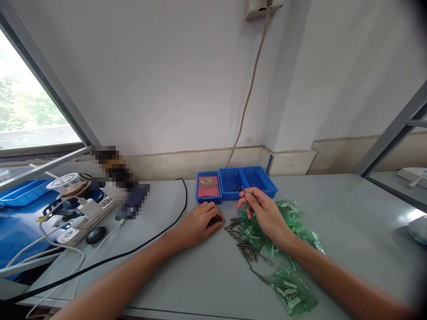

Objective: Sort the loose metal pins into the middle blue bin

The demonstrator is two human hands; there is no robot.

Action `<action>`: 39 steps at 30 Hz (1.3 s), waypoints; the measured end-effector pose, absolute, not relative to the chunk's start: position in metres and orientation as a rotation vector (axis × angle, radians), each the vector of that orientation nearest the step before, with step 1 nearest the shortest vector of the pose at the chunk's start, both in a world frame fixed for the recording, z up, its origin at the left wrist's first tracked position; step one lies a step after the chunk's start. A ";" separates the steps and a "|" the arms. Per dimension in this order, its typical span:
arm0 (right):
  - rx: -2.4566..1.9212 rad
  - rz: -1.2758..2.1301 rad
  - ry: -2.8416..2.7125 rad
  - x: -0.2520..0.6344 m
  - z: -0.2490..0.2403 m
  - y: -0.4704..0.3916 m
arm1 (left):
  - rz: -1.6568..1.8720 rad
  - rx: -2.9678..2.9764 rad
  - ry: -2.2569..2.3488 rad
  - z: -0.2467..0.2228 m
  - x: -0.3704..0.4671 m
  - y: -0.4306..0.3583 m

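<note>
My left hand (pixel 203 221) rests on the grey table with its fingers curled round a bunch of small metal pins (pixel 215 220); their tips stick out by the thumb. Raised in front of the blue bins, my right hand (pixel 262 211) pinches one small metal pin (pixel 243 189) between thumb and fingers. Between the hands lies a loose heap of metal pins (pixel 247 249), brass and steel coloured. Green plastic bags (pixel 293 222) with pins and white slips lie under and beside my right forearm. Another green bag (pixel 290 289) is nearer the front edge.
Two blue bins (pixel 260 180) stand by the wall, the left one holding a few pins. Beside them, a smaller blue box (pixel 209 200) contains a red sheet and a clear packet. A black cable (pixel 150 242) crosses the table; a power strip (pixel 86 222) lies at left.
</note>
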State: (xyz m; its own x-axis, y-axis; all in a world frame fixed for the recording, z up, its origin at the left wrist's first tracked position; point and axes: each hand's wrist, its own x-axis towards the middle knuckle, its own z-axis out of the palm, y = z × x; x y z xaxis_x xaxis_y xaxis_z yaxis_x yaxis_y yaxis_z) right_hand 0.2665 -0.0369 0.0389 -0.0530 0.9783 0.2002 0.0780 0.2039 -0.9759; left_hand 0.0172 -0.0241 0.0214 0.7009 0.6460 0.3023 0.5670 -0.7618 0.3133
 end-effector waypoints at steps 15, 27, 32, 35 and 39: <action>-1.182 0.791 -1.485 0.271 0.035 -0.038 | 0.602 2.705 0.975 0.020 0.017 -0.023; -1.176 0.787 -1.539 0.266 0.041 -0.043 | 0.593 2.695 0.977 0.021 0.017 -0.024; -1.141 0.828 -1.509 0.267 0.040 -0.042 | 0.599 2.698 0.977 0.020 0.017 -0.024; -1.134 0.877 -1.487 0.266 0.041 -0.041 | 0.596 2.702 0.970 0.020 0.017 -0.023; -1.078 1.033 -1.427 0.264 0.045 -0.043 | 0.605 2.705 0.971 0.019 0.016 -0.023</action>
